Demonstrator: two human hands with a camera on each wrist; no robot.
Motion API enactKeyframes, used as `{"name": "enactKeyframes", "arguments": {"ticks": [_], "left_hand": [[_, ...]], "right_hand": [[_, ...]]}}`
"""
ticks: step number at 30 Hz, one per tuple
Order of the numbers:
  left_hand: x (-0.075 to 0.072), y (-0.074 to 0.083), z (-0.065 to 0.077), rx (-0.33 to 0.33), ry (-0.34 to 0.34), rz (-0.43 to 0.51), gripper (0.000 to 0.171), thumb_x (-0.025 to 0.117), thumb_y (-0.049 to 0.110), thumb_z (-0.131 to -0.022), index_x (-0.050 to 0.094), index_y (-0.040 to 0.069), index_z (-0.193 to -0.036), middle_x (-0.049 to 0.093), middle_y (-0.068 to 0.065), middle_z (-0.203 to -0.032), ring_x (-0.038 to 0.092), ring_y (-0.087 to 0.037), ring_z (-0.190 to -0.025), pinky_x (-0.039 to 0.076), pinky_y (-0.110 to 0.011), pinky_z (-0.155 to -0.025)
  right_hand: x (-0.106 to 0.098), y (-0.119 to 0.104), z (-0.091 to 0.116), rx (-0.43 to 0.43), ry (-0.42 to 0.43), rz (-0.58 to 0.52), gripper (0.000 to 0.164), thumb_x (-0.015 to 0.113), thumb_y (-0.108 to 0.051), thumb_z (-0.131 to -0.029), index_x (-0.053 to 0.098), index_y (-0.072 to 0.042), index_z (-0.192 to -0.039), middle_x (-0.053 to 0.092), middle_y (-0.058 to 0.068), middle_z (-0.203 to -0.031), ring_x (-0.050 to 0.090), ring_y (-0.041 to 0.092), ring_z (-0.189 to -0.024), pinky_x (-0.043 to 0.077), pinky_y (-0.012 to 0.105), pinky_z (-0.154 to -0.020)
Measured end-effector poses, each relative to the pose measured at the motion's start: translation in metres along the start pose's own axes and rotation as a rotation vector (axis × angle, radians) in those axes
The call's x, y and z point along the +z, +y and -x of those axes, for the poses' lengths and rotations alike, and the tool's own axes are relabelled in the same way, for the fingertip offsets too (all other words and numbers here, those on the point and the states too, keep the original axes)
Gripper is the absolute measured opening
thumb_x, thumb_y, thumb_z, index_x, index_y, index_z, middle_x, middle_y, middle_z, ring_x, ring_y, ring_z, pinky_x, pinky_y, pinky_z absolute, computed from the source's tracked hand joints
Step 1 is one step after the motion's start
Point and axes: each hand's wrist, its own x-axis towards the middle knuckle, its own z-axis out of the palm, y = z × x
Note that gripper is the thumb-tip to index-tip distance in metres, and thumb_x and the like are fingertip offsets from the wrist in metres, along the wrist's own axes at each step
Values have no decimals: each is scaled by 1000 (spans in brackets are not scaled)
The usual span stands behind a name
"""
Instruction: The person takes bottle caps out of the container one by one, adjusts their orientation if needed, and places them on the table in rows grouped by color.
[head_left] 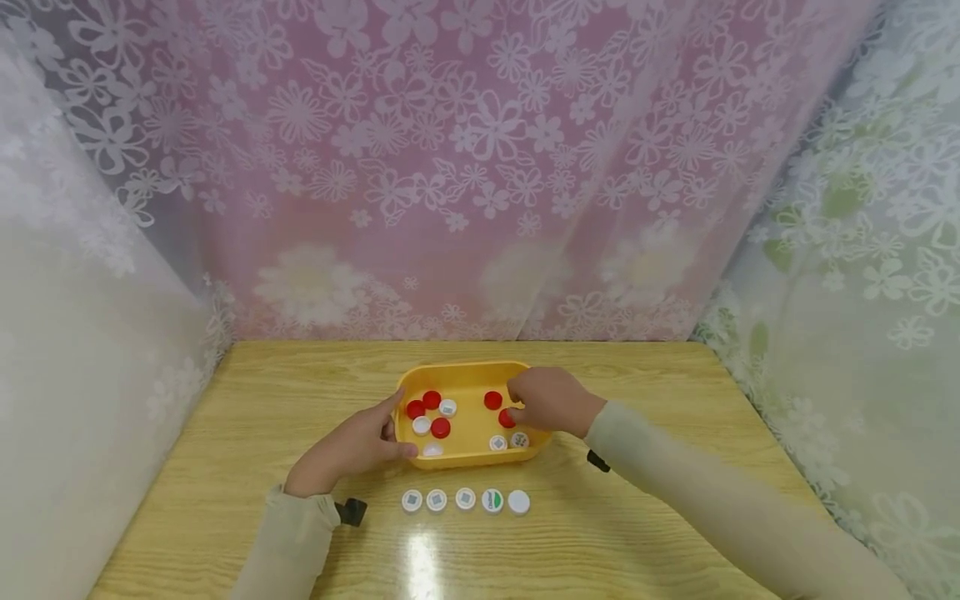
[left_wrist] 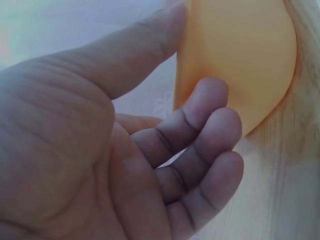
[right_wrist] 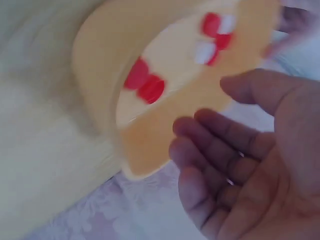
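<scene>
A yellow tray (head_left: 468,396) holds several red bottle caps (head_left: 440,427) and white bottle caps (head_left: 422,426). My left hand (head_left: 352,443) grips the tray's left end, with thumb and index finger spread along its rim. In the left wrist view, the other fingers (left_wrist: 215,132) curl loosely by the outer wall. Over the tray's right end hovers my right hand (head_left: 555,402), above a red cap (head_left: 507,417) that it partly covers. The right wrist view shows a gap between its thumb and bent fingers (right_wrist: 192,155), with nothing held there.
In front of the tray, several white caps lie in a row on the wooden table (head_left: 300,375); one cap (head_left: 492,501) has a green mark. A pink flowered curtain (head_left: 450,208) hangs behind the table, and pale curtains (head_left: 862,333) flank it.
</scene>
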Motion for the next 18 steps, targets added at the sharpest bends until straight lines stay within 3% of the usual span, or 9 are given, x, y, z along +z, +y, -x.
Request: {"name": "enactKeyframes", "arguments": {"ticks": [5, 8, 13, 18], "left_hand": [[2, -3, -1, 3, 7, 19, 104, 86, 35, -86, 24, 8, -165, 54, -2, -78, 47, -17, -68, 39, -28, -61], [3, -4, -1, -3, 2, 26, 103, 85, 34, -86, 24, 9, -165, 55, -2, -78, 47, -17, -67, 39, -28, -61], [3, -4, -2, -17, -1, 30, 103, 86, 33, -86, 24, 12, -166, 55, -3, -79, 49, -18, -68, 40, -28, -62], [1, -4, -2, -12, -1, 38, 104, 87, 32, -85, 24, 12, -166, 55, -3, -77, 48, -18, -68, 40, -28, -62]], "right_hand": [[8, 3, -32, -55, -237, 206, 23, 80, -33, -91, 63, -21, -80, 54, -7, -72, 45, 14, -65, 42, 29, -66], [16, 1, -41, -61, -322, 273, 27, 83, -39, -87, 64, -23, -79, 51, -7, -70, 43, 13, -64, 38, 28, -63], [38, -3, -51, -32, -345, 342, 36, 78, -52, -87, 65, -21, -74, 54, -6, -66, 45, 14, -60, 39, 29, -59], [55, -4, -54, -79, -354, 435, 25, 71, -41, -95, 73, -18, -86, 60, -3, -71, 52, 18, -61, 48, 28, -65]]}}
